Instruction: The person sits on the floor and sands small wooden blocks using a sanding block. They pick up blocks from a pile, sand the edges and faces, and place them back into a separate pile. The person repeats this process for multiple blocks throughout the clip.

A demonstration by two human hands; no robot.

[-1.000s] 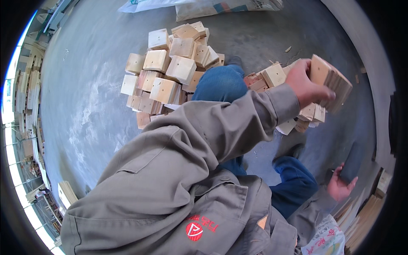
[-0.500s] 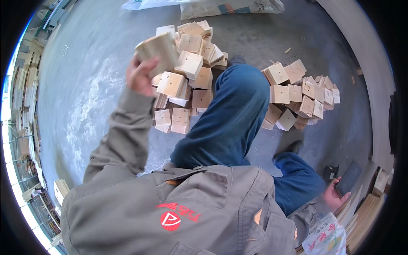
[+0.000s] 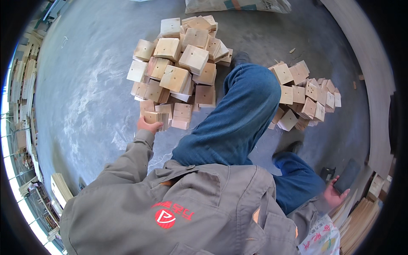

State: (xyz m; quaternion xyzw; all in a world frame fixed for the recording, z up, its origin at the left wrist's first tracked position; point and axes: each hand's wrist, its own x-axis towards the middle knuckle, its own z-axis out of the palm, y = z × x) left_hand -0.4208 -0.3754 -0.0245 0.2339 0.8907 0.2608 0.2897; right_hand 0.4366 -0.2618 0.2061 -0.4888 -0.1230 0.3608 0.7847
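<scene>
At the near left edge of the larger heap, my left hand (image 3: 147,126) is closed around a small stack of square wooden blocks (image 3: 156,118). The heap of square wooden blocks (image 3: 174,78), many with small holes in their faces, spreads out just beyond that hand. Far to the lower right, my right hand (image 3: 333,195) grips the lower end of a dark flat phone (image 3: 347,175). Part of its grip is hard to see. Beside the phone sits a small black object (image 3: 327,174) whose kind I cannot make out.
A second heap of wooden blocks (image 3: 310,94) lies right of my bent knee (image 3: 255,85). A printed sack (image 3: 238,5) is at the far edge. Stacked boards (image 3: 359,223) and a plastic bag (image 3: 321,236) are at lower right; more timber (image 3: 25,93) lines the left.
My left hand has come down and nearer, from raised above the heap with blocks to the heap's near left edge. The right hand with the phone has barely moved.
</scene>
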